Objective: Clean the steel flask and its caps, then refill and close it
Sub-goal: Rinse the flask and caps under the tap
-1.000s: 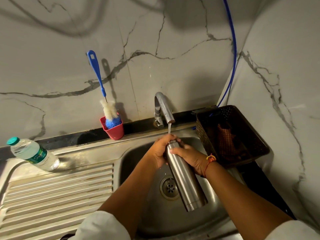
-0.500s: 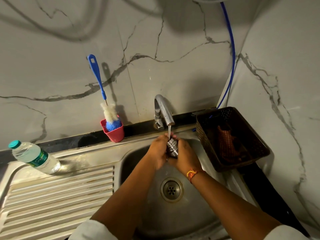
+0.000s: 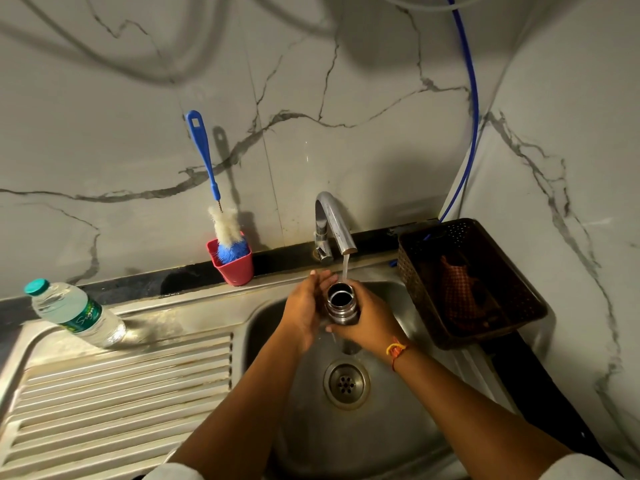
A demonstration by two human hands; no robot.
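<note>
Over the sink (image 3: 398,431) I am holding the open flask (image 3: 341,304) under the running tap (image 3: 334,220).
My right hand (image 3: 372,323) is curling its grip round the flask body, above and just behind the drain (image 3: 346,382). My left hand (image 3: 304,303) is lying against the other side with its grip spread, fingers fairly straight, steadying rather than clasping. The flask is standing upright, uncapped, its dark mouth showing to me. The stream (image 3: 345,268) is falling at the far edge of that mouth, and some water is running down the outside into the sink. I am judging this to be the rinse step; how full the flask is I cannot tell. Next I am going to need the mouth centred under the stream, then a swirl and a tip-out, minding the wet steel in my grip. No caps are showing; the brush (image 3: 207,161) is standing in its cup (image 3: 235,270) by the wall.
</note>
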